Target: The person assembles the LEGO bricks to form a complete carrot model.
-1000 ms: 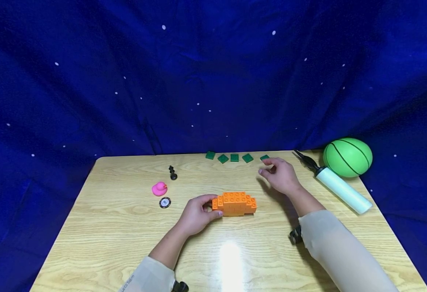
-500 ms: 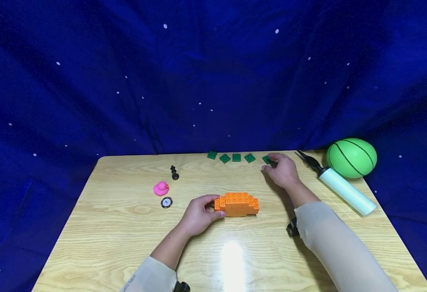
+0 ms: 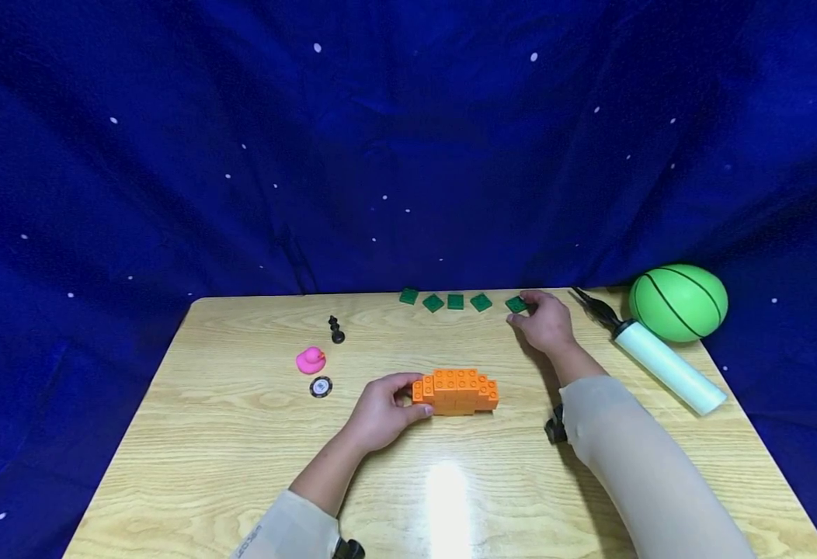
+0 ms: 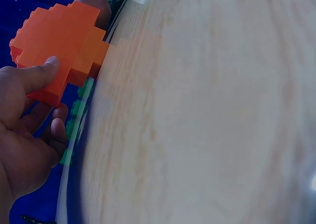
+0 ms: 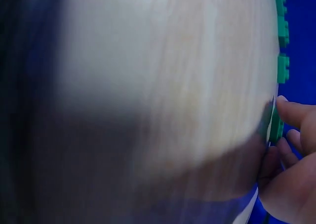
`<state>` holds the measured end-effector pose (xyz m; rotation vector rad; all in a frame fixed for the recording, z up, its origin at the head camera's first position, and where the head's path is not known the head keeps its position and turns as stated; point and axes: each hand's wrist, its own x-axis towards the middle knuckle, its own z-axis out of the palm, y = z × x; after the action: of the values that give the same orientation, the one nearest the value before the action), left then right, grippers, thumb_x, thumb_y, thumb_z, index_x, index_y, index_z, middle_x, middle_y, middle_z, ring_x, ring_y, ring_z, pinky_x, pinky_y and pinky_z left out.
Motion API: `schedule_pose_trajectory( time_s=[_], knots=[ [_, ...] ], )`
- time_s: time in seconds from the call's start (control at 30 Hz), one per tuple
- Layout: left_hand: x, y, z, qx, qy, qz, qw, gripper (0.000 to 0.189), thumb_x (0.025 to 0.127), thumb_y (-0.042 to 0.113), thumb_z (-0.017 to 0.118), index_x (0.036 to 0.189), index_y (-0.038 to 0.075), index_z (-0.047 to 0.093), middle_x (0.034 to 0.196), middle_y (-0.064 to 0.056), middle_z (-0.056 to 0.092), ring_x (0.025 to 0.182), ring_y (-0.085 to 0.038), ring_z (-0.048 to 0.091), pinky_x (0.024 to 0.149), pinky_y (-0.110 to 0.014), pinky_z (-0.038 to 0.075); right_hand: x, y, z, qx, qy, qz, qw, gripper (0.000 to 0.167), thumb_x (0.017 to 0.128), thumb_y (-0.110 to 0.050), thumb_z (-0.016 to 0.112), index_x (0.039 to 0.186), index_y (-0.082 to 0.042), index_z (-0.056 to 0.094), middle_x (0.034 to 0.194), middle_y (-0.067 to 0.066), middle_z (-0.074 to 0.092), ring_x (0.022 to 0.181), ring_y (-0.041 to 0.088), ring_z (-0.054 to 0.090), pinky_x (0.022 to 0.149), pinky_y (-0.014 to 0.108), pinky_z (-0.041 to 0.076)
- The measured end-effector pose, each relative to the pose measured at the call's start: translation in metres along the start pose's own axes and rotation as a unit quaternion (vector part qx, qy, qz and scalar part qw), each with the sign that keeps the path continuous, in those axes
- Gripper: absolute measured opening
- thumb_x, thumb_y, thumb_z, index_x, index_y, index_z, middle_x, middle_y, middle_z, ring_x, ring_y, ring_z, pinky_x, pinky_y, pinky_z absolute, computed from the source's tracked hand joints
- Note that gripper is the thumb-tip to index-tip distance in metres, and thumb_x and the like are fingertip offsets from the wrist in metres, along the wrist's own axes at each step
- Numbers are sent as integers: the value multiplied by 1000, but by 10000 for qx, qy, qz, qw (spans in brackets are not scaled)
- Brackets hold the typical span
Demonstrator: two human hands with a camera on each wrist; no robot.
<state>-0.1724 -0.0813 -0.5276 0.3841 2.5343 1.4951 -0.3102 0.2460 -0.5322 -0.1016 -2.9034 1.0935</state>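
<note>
My left hand [image 3: 380,415] grips the left end of an orange block of joined toy bricks [image 3: 456,392], thumb in front and fingers behind. In the left wrist view, the thumb lies across the flat face of the orange block [image 4: 64,36], whose edges are stepped. At the table's far edge, my right hand [image 3: 547,322] has its thumb and fingers around the rightmost flat green toy brick [image 3: 516,304]. The right wrist view shows that green brick [image 5: 276,125] between thumb and fingers. Several like green bricks [image 3: 455,301] line up to its left.
A black chess piece [image 3: 336,330], a pink rubber duck [image 3: 311,360] and a poker chip [image 3: 321,387] are on the left of the wooden table [image 3: 227,466]. At right, a hand pump [image 3: 669,365] lies beside a green ball [image 3: 679,303]. A blue curtain [image 3: 408,140] hangs behind.
My right hand has reached forward to the rightmost green brick, its thumb and fingers coming around it. My left hand keeps holding the orange block in place. The head view has shifted slightly.
</note>
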Motion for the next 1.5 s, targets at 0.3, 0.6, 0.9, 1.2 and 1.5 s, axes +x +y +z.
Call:
schedule_pose_trajectory(
  time_s=[0.3, 0.6, 0.9, 1.2, 1.5],
  knots=[
    [-1, 3, 2, 35, -18, -9, 10000, 50, 88, 26, 86, 134, 13, 69, 109, 4, 70, 81, -15, 55, 70, -28, 48, -2, -2, 1, -389, 176, -165, 9990, 45, 96, -24, 73, 134, -1, 65, 123, 23, 67, 114, 39, 61, 102, 53, 45],
    [0, 2, 2, 19, -42, -13, 10000, 49, 88, 27, 85, 133, 15, 70, 110, 4, 70, 82, -15, 55, 70, -29, 48, -5, -4, -2, -351, 79, -210, 9991, 35, 95, -19, 73, 128, -6, 70, 114, 17, 72, 107, 35, 64, 98, 51, 48],
    [1, 1, 2, 7, 12, 10, 10000, 50, 87, 27, 86, 132, 14, 70, 106, 4, 69, 80, -15, 55, 69, -28, 47, -17, -5, -7, -60, -275, -193, 9994, 37, 97, -17, 73, 132, -6, 68, 122, 17, 70, 112, 35, 63, 99, 51, 49],
    [2, 0, 2, 13, 17, -15, 10000, 49, 87, 25, 86, 132, 14, 70, 102, 4, 68, 78, -15, 54, 67, -28, 47, -30, -9, -11, 207, -211, -294, 9991, 36, 98, -17, 71, 132, -7, 68, 122, 19, 68, 109, 35, 64, 92, 50, 52],
    [2, 1, 2, 5, 3, 62, 10000, 49, 87, 25, 86, 132, 13, 70, 100, 3, 67, 77, -15, 53, 67, -28, 47, -48, -18, -16, 297, -248, -485, 9981, 36, 98, -18, 71, 133, -11, 69, 121, 17, 66, 99, 31, 64, 77, 43, 53]
  ],
)
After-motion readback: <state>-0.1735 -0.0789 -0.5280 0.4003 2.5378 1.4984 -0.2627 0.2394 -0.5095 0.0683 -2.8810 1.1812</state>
